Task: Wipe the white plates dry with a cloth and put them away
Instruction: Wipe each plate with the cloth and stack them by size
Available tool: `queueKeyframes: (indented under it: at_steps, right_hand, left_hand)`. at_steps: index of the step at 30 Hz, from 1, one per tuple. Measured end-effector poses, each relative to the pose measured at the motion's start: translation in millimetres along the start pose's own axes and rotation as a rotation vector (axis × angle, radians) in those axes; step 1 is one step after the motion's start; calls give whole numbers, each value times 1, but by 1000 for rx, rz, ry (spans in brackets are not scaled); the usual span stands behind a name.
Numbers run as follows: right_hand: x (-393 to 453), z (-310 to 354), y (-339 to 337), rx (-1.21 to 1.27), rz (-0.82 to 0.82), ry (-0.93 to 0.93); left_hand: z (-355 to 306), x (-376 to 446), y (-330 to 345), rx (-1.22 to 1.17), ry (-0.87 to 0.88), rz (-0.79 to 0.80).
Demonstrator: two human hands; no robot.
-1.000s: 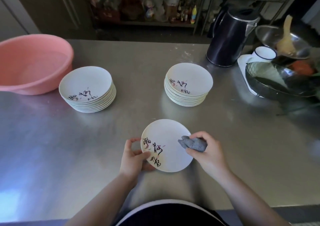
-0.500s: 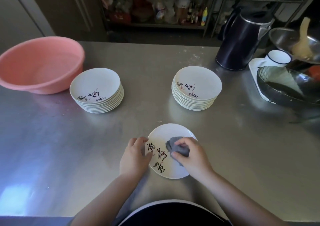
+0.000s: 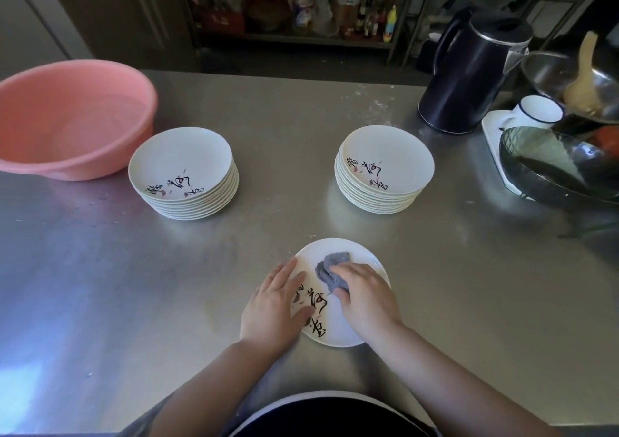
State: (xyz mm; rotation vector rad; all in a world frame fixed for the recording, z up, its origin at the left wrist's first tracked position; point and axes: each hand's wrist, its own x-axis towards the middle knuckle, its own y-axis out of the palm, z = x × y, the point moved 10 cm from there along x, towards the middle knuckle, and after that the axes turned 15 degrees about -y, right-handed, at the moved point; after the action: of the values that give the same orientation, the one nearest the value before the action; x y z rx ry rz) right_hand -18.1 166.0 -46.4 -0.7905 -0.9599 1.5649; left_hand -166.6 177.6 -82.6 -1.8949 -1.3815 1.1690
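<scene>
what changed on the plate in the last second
The right hand slid the grey cloth from the single plate's right rim to its middle and far side. The left hand went from gripping the rim to lying flatter. Both stacks stayed put.

Kitchen, steel counter (image 3: 435, 269), kettle (image 3: 469, 78) (dark)

Left hand (image 3: 274, 306) covers the plate's (image 3: 338, 331) left rim and part of its black lettering. Right hand (image 3: 363, 297) hides most of the grey cloth (image 3: 330, 265). Pink basin (image 3: 72, 118) cut off at left edge; pans (image 3: 556, 168) cut off at right. Shelf bottles (image 3: 361, 17) too blurred to identify. Stack counts unclear.
</scene>
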Motion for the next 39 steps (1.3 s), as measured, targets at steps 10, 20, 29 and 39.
queueKeyframes:
  at_steps: [10,20,29,39]
  right_hand:
    - [-25,19,4,-79,44,-309]
    - [-7,-26,-7,-46,82,-85]
    - [50,-1,-26,-75,-17,-424]
    - [48,-22,-14,-170,12,-360]
  left_hand:
    - [2,3,-2,42,69,-62]
    - [-3,4,-5,44,135,-87]
    - [-40,12,7,302,532,305]
    - [-36,14,17,325,481,294]
